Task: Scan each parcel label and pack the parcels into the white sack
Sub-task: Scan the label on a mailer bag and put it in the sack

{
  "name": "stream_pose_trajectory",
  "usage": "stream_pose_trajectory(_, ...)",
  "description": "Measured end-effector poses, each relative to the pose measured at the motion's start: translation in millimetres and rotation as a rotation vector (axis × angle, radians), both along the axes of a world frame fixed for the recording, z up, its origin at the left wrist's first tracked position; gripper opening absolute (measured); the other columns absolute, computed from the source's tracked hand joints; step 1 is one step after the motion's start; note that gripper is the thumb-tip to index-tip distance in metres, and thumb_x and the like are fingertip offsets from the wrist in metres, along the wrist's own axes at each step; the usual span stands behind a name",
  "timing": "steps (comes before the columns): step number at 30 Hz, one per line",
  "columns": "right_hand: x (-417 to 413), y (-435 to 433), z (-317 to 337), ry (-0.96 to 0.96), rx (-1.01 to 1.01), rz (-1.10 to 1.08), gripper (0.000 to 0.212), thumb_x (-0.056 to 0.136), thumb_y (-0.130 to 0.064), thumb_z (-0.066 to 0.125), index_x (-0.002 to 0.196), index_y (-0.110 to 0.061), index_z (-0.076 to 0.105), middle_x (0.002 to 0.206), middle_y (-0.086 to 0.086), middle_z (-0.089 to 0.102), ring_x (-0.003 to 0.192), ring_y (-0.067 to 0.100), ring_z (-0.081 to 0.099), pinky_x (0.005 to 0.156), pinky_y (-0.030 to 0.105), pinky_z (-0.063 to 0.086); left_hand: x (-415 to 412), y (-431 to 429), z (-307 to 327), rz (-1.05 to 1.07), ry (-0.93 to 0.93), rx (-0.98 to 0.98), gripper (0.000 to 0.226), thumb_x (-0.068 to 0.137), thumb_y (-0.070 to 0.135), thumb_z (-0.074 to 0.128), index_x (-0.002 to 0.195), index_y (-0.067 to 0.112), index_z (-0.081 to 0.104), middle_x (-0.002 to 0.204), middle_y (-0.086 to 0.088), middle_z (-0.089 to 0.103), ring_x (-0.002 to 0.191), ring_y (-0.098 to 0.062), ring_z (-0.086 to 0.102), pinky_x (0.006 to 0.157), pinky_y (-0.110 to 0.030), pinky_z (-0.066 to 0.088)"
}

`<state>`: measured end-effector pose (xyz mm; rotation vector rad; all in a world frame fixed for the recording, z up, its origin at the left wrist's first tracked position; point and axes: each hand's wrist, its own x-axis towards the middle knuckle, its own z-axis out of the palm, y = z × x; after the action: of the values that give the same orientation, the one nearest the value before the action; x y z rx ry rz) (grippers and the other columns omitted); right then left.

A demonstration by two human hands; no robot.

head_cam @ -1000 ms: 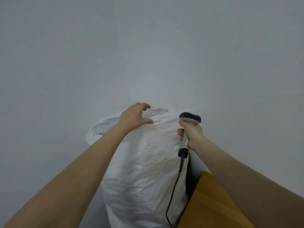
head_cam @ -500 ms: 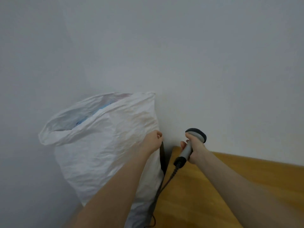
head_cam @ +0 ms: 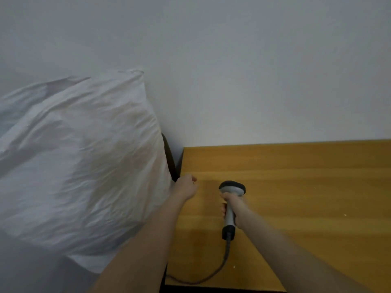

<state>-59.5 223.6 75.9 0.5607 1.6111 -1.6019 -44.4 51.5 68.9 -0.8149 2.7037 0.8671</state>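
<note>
Beside table [head_cam: 296, 187], on left, white sack [head_cam: 80, 161] stands tall. Left hand [head_cam: 186, 187] curled, holds nothing, just beside sack. Right hand [head_cam: 233, 206] wraps tight round scanner [head_cam: 232, 188]. No parcel seen. Cord [head_cam: 211, 273] trails off table edge; could snag, yank scanner.
</note>
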Motion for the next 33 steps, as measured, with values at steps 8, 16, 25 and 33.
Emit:
stream_pose_trajectory(8,-41.8,89.3,-29.2,0.107,0.3,0.066,0.026,0.094,-0.015,0.062,0.071,-0.003,0.056,0.052,0.009,0.05,0.042,0.019,0.043,0.043,0.027,0.034,-47.7,76.0,-21.4,-0.11,-0.095,0.019,0.037,0.098,0.025,0.05,0.134,0.014,0.05,0.133,-0.006,0.055,0.116,-0.024,0.054,0.095,-0.035,0.047)
stream_pose_trajectory(16,-120.5,169.8,-54.4,0.174,0.353,0.017,0.034,0.093,-0.017,0.061,0.062,-0.005,0.055,0.052,0.01,0.053,0.047,0.023,0.046,0.055,0.032,0.039,-116.9,151.6,-40.1,-0.1,-0.111,0.049,0.036,0.096,0.023,0.053,0.131,0.014,0.052,0.131,-0.006,0.056,0.117,-0.022,0.054,0.095,-0.032,0.045)
stream_pose_trajectory(25,-183.9,187.5,-85.3,0.091,0.264,0.105,0.03,0.093,-0.016,0.061,0.066,-0.008,0.054,0.053,0.007,0.051,0.046,0.019,0.047,0.05,0.028,0.041,-171.7,204.3,-77.0,-0.065,-0.119,0.015,0.032,0.096,0.02,0.054,0.127,0.016,0.054,0.124,-0.004,0.059,0.114,-0.02,0.055,0.096,-0.031,0.045)
stream_pose_trajectory(33,-201.4,148.5,-120.5,0.084,0.345,0.297,0.012,0.086,0.0,0.058,0.091,-0.008,0.05,0.075,0.01,0.055,0.065,0.021,0.054,0.061,0.031,0.046,-175.3,180.7,-112.1,0.031,-0.163,-0.013,0.032,0.095,0.023,0.056,0.126,0.016,0.055,0.121,-0.003,0.061,0.111,-0.018,0.057,0.091,-0.028,0.046)
